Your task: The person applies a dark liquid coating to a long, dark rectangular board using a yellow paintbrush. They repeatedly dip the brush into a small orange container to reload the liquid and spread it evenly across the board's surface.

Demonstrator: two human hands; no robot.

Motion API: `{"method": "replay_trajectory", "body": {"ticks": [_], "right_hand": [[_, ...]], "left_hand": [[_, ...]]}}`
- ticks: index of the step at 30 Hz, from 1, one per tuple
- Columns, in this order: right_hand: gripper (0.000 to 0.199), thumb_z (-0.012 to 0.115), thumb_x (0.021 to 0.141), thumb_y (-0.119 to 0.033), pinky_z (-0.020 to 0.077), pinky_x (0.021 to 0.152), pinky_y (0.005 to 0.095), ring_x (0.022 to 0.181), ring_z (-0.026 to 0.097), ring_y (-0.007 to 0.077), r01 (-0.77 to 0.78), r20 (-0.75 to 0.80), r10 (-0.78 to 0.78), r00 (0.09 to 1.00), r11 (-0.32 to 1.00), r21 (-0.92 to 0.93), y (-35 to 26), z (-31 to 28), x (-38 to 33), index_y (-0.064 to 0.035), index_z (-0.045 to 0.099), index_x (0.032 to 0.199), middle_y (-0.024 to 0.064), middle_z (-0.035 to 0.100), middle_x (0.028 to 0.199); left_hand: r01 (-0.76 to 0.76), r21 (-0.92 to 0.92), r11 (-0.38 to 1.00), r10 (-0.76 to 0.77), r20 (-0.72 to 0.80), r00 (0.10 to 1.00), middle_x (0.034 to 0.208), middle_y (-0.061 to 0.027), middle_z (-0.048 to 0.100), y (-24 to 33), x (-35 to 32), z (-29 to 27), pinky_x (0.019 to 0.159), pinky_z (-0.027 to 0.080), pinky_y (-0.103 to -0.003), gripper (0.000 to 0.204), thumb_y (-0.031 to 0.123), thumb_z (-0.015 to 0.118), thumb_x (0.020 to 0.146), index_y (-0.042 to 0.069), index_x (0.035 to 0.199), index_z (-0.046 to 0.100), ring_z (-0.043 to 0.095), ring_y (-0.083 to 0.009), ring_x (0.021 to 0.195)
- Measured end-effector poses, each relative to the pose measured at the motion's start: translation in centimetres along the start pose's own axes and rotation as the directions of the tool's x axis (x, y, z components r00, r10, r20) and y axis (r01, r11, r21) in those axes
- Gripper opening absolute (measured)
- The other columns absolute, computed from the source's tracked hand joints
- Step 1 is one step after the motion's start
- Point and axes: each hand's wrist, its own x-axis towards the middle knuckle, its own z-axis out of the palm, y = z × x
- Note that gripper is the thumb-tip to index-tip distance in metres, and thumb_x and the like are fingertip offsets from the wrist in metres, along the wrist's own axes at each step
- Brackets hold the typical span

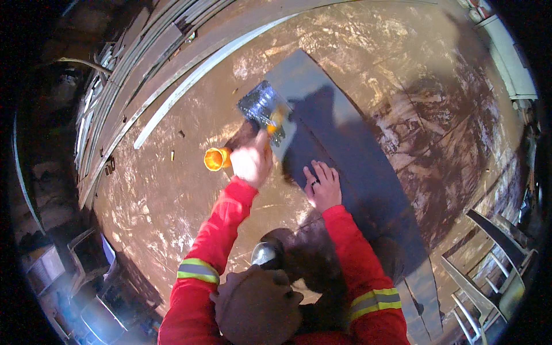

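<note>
**Materials and finishes as we see them**

We see a long flat strip (351, 155), dark grey and matt, looking like smooth metal. The wide brush (265, 109) has glossy wet dark bristles and a shiny orange plastic handle (217, 158). The floor (172, 201) is brown, rough and patchy. The sleeves (215, 241) are red cloth with 2 reflective bands.

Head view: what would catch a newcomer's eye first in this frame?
Most striking are the bright red sleeves with reflective bands rising from the lower edge. The left hand grips a wide brush with an orange handle, its dark bristles on the upper end of a long dark grey panel lying diagonally on the brown floor. The right hand rests flat on the panel's near edge.
</note>
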Motion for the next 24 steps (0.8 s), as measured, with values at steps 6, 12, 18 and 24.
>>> {"method": "replay_trajectory", "body": {"ticks": [6,12,18,24], "right_hand": [[0.044,0.062,0.076,-0.022,0.0367,0.100,0.0461,0.123,0.047,0.0275,0.014,-0.016,-0.013,1.000,1.000,0.010,-0.6,0.4,-0.1,-0.0107,0.062,0.119,0.0107,0.055,0.129],[0.047,0.063,0.076,-0.021,0.0361,0.102,0.0469,0.124,0.046,0.0281,-0.015,0.042,0.015,0.999,1.000,0.003,-0.2,-0.3,-0.7,-0.0118,0.060,0.122,0.0109,0.053,0.131],[0.048,0.064,0.075,-0.018,0.0362,0.101,0.0469,0.124,0.045,0.0285,-0.001,0.035,-0.001,0.999,0.999,0.035,-0.3,-0.2,0.1,-0.0101,0.059,0.122,0.0112,0.053,0.131],[0.040,0.066,0.073,-0.016,0.0381,0.099,0.0472,0.115,0.052,0.0301,0.003,-0.065,0.000,0.998,0.998,0.057,-0.8,0.1,-0.5,-0.0075,0.064,0.113,0.0130,0.058,0.121]], "left_hand": [[-0.023,0.212,0.977,0.003,0.092,0.996,0.067,-0.0127,0.062,-0.6,2.5,1.1,0.052,0.050,-0.046,0.030,0.013,0.060,0.081,0.016,0.111,0.059,0.063,-0.0339,0.059],[0.241,0.007,0.971,-0.241,0.075,0.968,0.068,-0.0172,0.065,0.2,1.9,-0.7,0.055,0.051,-0.048,0.025,0.020,0.060,0.086,0.015,0.110,0.057,0.065,-0.0371,0.062],[-0.065,0.228,0.971,0.038,0.119,0.992,0.053,-0.0086,0.057,-0.1,-2.3,1.9,0.043,0.046,-0.044,0.030,0.014,0.056,0.082,0.016,0.113,0.055,0.059,-0.0260,0.045],[0.110,-0.023,0.994,-0.109,0.031,0.994,0.059,-0.0128,0.061,0.2,-1.7,-0.7,0.048,0.049,-0.045,0.018,0.015,0.063,0.083,0.013,0.100,0.057,0.062,-0.0326,0.052]]}}
